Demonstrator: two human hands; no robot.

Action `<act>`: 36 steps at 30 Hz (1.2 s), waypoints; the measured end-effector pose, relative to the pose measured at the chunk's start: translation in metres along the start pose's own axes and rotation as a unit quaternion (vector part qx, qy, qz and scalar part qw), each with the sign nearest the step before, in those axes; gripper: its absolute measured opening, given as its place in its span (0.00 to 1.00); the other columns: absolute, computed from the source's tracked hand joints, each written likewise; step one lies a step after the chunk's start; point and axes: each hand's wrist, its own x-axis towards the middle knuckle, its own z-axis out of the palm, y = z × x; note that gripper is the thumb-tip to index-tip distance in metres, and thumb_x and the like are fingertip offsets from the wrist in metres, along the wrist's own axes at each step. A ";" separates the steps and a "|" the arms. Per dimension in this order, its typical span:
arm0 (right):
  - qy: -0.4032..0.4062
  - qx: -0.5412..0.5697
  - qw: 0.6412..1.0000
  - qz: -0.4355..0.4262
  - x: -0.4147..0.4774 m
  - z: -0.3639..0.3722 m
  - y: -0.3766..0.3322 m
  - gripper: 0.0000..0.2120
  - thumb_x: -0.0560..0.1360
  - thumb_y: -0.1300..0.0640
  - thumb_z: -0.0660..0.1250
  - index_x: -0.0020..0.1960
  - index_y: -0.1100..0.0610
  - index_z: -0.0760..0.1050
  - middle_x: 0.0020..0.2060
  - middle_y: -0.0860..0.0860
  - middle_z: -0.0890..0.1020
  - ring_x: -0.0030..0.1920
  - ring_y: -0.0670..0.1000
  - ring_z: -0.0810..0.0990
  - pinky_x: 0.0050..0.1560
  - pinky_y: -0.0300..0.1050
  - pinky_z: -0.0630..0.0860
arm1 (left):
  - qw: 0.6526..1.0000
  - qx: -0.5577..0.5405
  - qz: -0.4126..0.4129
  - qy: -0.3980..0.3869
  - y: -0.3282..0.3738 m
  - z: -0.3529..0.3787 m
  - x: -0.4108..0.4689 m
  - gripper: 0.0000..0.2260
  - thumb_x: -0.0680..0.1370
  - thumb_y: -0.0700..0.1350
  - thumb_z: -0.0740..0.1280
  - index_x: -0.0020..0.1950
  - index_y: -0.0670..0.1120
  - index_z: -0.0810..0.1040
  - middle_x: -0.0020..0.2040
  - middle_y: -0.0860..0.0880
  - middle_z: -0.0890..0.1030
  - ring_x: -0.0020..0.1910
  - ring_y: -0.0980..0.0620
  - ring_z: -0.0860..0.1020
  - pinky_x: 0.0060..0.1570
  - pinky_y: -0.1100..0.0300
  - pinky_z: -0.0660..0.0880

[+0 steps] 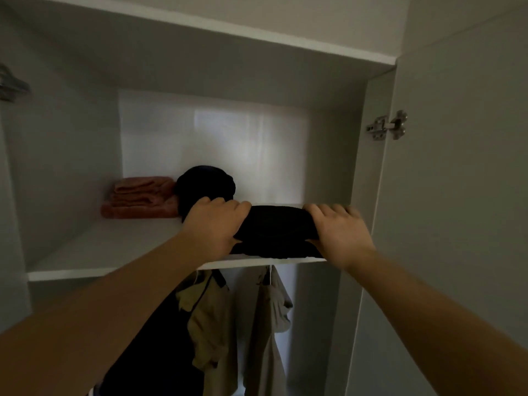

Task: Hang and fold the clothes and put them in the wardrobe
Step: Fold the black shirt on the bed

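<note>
So, a folded black garment is seen lying on the wardrobe shelf, right at the shelf's front edge and toward its right end, its front fold about flush with the lip. It's gripped at both ends. The left hand is curled over the left end, fingers bunched close together on top of the cloth; the thumb can't be made out. The right hand is wrapped over the right end, fingers a bit spread across the top and the thumb tucked against the front of the fold. Just behind the left hand a black bundle is parked, touching a stack of folded salmon towels toward the shelf's back left. Under the shelf, a khaki shirt and a grey garment are hung.
</note>
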 end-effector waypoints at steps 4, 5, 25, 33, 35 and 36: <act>-0.028 -0.010 1.000 0.010 0.067 0.067 0.022 0.26 0.71 0.46 0.72 0.66 0.49 0.68 0.60 0.51 0.78 0.60 0.57 0.75 0.63 0.56 0.68 | 0.999 0.033 -0.004 -0.025 -0.013 0.056 0.052 0.23 0.75 0.56 0.65 0.68 0.49 0.71 0.51 0.51 0.79 0.46 0.49 0.77 0.45 0.54 0.73; -0.031 -0.011 0.999 0.015 0.083 0.083 0.028 0.26 0.71 0.47 0.72 0.66 0.49 0.68 0.61 0.51 0.77 0.62 0.57 0.73 0.63 0.55 0.67 | 0.999 0.040 -0.004 -0.022 -0.015 0.069 0.064 0.23 0.74 0.56 0.65 0.67 0.48 0.71 0.50 0.50 0.79 0.45 0.49 0.77 0.44 0.54 0.73; -0.390 0.294 0.870 0.074 0.304 0.308 0.067 0.18 0.84 0.55 0.57 0.70 0.59 0.73 0.71 0.58 0.74 0.59 0.51 0.73 0.57 0.43 0.67 | 0.955 -0.270 0.034 -0.114 -0.020 0.208 0.243 0.13 0.82 0.55 0.64 0.60 0.50 0.82 0.54 0.51 0.84 0.51 0.53 0.80 0.54 0.54 0.76; -0.429 0.309 0.840 0.121 0.333 0.314 0.037 0.36 0.80 0.35 0.59 0.78 0.57 0.62 0.73 0.57 0.71 0.61 0.56 0.76 0.51 0.44 0.74 | 0.957 -0.201 -0.038 -0.205 -0.027 0.229 0.222 0.18 0.81 0.65 0.55 0.47 0.52 0.73 0.47 0.51 0.79 0.44 0.53 0.77 0.48 0.53 0.77; -0.407 0.270 0.866 0.112 0.338 0.320 0.030 0.34 0.81 0.37 0.59 0.78 0.59 0.64 0.74 0.58 0.69 0.68 0.58 0.73 0.60 0.46 0.71 | 0.933 -0.312 -0.035 -0.175 -0.029 0.228 0.224 0.12 0.77 0.58 0.67 0.49 0.50 0.78 0.46 0.52 0.81 0.43 0.55 0.79 0.47 0.51 0.78; -0.386 0.241 0.883 0.111 0.340 0.323 0.028 0.33 0.81 0.37 0.59 0.76 0.59 0.66 0.72 0.58 0.71 0.68 0.59 0.73 0.64 0.48 0.70 | 0.913 -0.371 -0.028 -0.168 -0.035 0.228 0.225 0.10 0.75 0.52 0.72 0.53 0.49 0.80 0.48 0.52 0.83 0.46 0.55 0.80 0.51 0.50 0.78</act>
